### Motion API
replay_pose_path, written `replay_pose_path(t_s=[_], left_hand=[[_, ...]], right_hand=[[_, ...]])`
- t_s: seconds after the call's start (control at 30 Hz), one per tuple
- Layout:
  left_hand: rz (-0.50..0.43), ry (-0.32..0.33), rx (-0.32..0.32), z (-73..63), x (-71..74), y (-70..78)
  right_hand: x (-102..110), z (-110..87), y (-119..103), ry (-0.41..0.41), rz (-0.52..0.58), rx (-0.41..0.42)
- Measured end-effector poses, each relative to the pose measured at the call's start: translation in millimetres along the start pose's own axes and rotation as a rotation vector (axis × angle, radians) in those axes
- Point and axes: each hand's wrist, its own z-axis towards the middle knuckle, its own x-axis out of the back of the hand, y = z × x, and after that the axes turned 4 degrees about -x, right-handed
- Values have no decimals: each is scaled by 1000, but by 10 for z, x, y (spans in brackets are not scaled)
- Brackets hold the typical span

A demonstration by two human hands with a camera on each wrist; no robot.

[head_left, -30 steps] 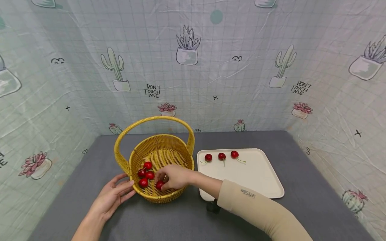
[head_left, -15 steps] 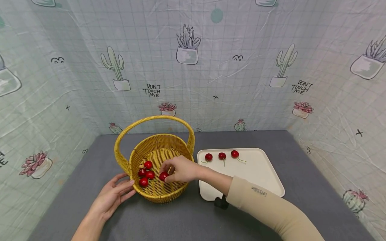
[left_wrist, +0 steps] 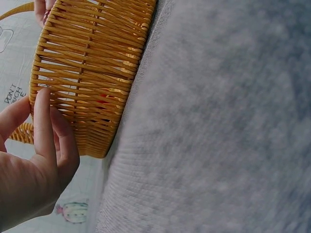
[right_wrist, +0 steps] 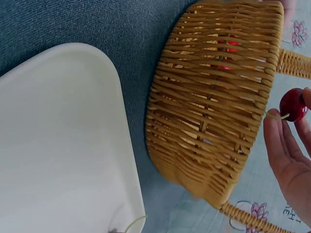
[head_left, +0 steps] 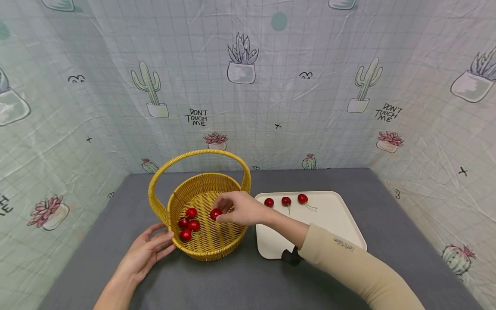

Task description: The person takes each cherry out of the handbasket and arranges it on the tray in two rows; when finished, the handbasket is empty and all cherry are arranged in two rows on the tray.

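My right hand (head_left: 244,209) pinches a dark red cherry (head_left: 216,214) between thumb and fingertips. In the right wrist view that cherry (right_wrist: 293,105) shows a short pale stem and is level with the basket's rim. The round yellow wicker basket (head_left: 208,254) has a tall arched handle and stands on the grey table. Several cherries (head_left: 194,225) lie together at the left inside it. My left hand (head_left: 145,254) rests against the basket's left side, by the handle's foot. In the left wrist view its fingers (left_wrist: 43,124) are extended along the wicker wall.
Right of the basket lies a cream tray (head_left: 325,228) with three stemmed cherries in a row near its far edge, one being the cherry (head_left: 302,199) on the right. A cactus-patterned curtain (head_left: 271,107) encloses the grey table (head_left: 232,284) at the back and sides.
My right hand has lifted the cherry from the near part of the basket and moved it up and to the right. My left hand has stayed at the basket's side.
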Motion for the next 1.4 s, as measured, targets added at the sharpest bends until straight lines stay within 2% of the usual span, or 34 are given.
replay_pose_path(t_s=[0.2, 0.67, 1.03, 1.4], left_hand=[[-5, 4, 1, 5, -2, -4], [-7, 9, 6, 8, 10, -23], [-5, 1, 6, 18, 19, -30], [-6, 6, 0, 26, 15, -25]], right_hand=[[96, -78, 35, 10, 81, -34], [278, -283, 177, -6, 177, -7], [371, -497, 256, 45, 279, -99], [455, -721, 467, 95, 238, -115]])
